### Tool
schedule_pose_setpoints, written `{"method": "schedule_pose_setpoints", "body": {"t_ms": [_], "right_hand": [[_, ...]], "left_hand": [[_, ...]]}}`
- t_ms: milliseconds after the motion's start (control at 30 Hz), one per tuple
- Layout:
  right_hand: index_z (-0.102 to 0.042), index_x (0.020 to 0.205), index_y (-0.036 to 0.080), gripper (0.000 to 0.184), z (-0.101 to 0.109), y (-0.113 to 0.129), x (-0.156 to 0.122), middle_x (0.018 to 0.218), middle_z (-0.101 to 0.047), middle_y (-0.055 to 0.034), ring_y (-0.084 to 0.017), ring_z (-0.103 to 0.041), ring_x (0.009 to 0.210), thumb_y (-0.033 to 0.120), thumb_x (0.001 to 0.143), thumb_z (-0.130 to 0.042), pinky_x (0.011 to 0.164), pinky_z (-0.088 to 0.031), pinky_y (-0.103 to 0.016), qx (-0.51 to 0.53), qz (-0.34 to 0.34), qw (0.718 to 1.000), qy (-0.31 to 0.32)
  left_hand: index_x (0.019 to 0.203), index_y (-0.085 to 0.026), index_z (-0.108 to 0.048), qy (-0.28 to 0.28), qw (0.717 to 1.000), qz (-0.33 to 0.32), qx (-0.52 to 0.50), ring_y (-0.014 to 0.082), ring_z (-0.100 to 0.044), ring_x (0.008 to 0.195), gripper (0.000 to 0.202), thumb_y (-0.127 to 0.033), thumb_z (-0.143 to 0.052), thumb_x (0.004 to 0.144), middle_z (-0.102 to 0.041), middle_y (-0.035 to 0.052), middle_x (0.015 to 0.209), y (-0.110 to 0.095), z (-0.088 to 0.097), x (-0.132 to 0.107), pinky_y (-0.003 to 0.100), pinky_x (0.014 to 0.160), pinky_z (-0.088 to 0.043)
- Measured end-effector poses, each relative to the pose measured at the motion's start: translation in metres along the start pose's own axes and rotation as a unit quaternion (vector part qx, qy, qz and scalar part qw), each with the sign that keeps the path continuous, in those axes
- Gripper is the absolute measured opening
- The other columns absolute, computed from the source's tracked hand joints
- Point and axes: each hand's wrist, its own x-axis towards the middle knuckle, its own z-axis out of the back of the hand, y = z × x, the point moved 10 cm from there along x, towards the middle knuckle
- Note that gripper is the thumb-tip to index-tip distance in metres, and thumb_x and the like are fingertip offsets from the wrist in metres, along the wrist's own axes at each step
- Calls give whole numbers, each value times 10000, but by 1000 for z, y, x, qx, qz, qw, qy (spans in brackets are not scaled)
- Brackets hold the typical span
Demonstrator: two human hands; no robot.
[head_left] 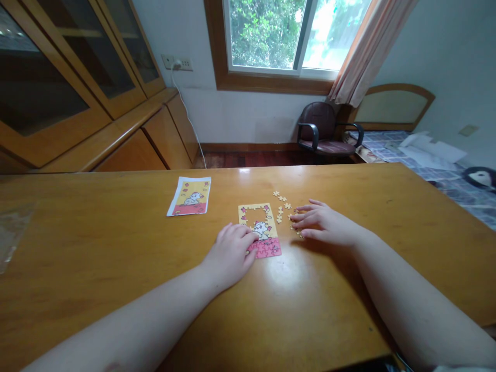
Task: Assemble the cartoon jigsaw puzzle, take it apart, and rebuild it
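Note:
A small jigsaw puzzle [267,247] lies on the table, pink at the bottom and yellow above, with a white duck-like figure in it. Bare table shows through a gap in its upper middle. My left hand [234,250] rests over the puzzle's lower left part, fingers spread and lying on it. Several loose yellow puzzle pieces [287,205] are scattered to the right of the puzzle. My right hand [323,222] is over the nearest of these pieces, its fingers stretched out and apart, partly hiding them.
A printed picture card [190,196] with the same design lies to the upper left on the wooden table [116,248]. Clear plastic wrapping [13,232] is at the far left. Beyond the table stand a brown armchair [325,129], a cabinet [127,124] and a bed [457,178].

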Motion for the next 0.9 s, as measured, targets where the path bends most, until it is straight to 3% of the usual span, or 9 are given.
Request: {"method": "schedule_pose_setpoints", "body": {"t_ms": [167,467,767,900], "right_hand": [[-719,1074,330,347,1,-1,1,1233,-657,-24,-272,-521,1218,532,884,-511,1101,-219,-547,3,6,1000,-5],[-578,1298,295,451,-8,-5,9,1382,-538,-56,-314,-364,1355,514,927,-445,1113,-128,-623,-53,-20,998,-36],[-651,1187,303,358,0,-20,9,1294,-614,-48,-289,-496,1240,454,943,-438,1094,-193,-629,-107,-55,988,-92],[-640,1206,273,374,3,-32,9,1302,-608,-53,-299,-491,1246,442,942,-435,1101,-190,-630,-124,-93,981,-116]], "left_hand": [[1051,-227,-644,0,1000,-1,0,248,-538,1061,239,-272,-520,853,-643,67,1065,0,0,0,493,1036,-356],[1061,-228,-641,-2,1000,0,0,250,-537,1062,241,-276,-519,858,-639,69,1075,-1,1,0,501,1040,-353],[1059,-223,-636,4,1000,3,2,252,-533,1063,241,-267,-513,856,-634,69,1072,0,0,0,514,1040,-350],[1068,-228,-634,6,1000,5,3,253,-535,1065,248,-265,-520,850,-633,73,1075,0,0,0,507,1032,-363]]}}
